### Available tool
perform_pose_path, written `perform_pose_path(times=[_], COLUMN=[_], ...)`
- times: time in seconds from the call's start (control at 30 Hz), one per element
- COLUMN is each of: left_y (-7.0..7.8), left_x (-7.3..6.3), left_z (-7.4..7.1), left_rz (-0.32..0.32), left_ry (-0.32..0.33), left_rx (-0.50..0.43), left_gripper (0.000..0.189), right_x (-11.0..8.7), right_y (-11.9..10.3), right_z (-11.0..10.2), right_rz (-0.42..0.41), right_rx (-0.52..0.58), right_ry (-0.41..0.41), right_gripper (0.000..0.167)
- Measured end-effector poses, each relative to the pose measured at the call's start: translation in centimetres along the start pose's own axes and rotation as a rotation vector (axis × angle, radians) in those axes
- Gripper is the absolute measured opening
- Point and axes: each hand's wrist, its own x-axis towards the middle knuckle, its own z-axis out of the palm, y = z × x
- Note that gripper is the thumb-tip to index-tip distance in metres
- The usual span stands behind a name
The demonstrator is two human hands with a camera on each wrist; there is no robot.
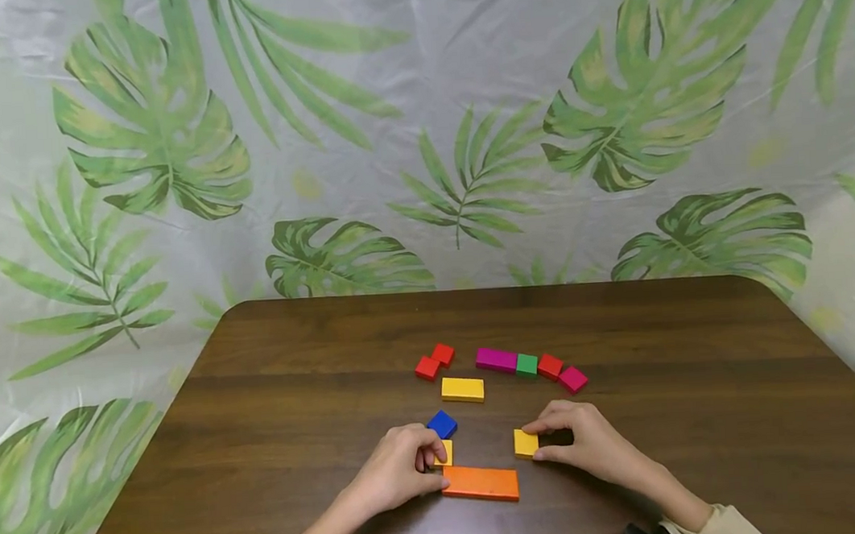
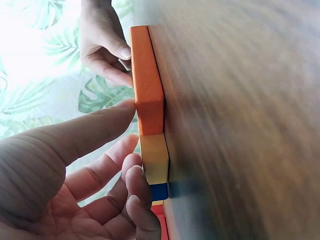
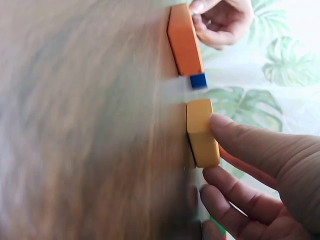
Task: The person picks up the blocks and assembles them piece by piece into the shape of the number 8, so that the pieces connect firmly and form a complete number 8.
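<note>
My left hand point(image 1: 400, 470) is at the left end of a long orange block point(image 1: 480, 484), its thumb at that block's corner. Its curled fingers hold a small yellow square block point(image 2: 155, 160) that stands against the orange block's far side. A blue square block point(image 1: 442, 424) sits just beyond that yellow one, turned at an angle. To the right, my right hand point(image 1: 585, 440) pinches another yellow square block point(image 1: 526, 443) between thumb and fingers. This block stands on the table, apart from the orange block's right end.
Farther back on the brown wooden table point(image 1: 295, 371) lies a yellow rectangular block point(image 1: 463, 389). Two red squares point(image 1: 428, 368) lie behind it. A curved row holds a magenta rectangle point(image 1: 496, 359), a green square point(image 1: 526, 365), a red square point(image 1: 550, 366) and a pink square point(image 1: 573, 379). A leaf-patterned curtain point(image 1: 461, 80) hangs behind.
</note>
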Motion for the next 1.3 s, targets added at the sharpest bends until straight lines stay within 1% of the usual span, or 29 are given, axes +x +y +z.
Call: perform_pose_path(times=[0.17,0.33,0.67,0.8,0.9,1.07,1.3], left_y=[-0.02,0.12,-0.02,-0.03,-0.02,0.02,0.14], left_x=[0.46,0.82,0.43,0.28,0.12,0.18,0.07], left_z=[-0.06,-0.18,-0.19,-0.17,-0.15,-0.16,-0.23], left_rz=[-0.004,-0.015,-0.028,-0.034,-0.039,-0.036,-0.031], left_ry=[0.003,-0.017,-0.029,-0.031,-0.032,-0.032,-0.028], left_rx=[0.017,0.022,0.021,0.023,0.024,0.028,0.027], left_gripper=[0.022,0.022,0.022,0.023,0.023,0.023,0.023], right_x=[0.37,0.34,0.41,0.31,0.21,0.20,0.21], right_y=[-0.37,-0.53,-0.62,-0.78,-0.93,-1.02,-1.01], right_z=[0.20,0.24,1.03,1.06,1.04,0.86,0.94], right_rz=[-0.006,-0.015,-0.006,0.002,-0.009,-0.036,-0.039], right_rx=[0.029,0.032,0.032,0.025,0.014,0.001,0.000], right_ry=[-0.012,-0.016,-0.046,-0.058,-0.067,-0.066,-0.071], right_gripper=[0.026,0.027,0.028,0.031,0.033,0.029,0.028])
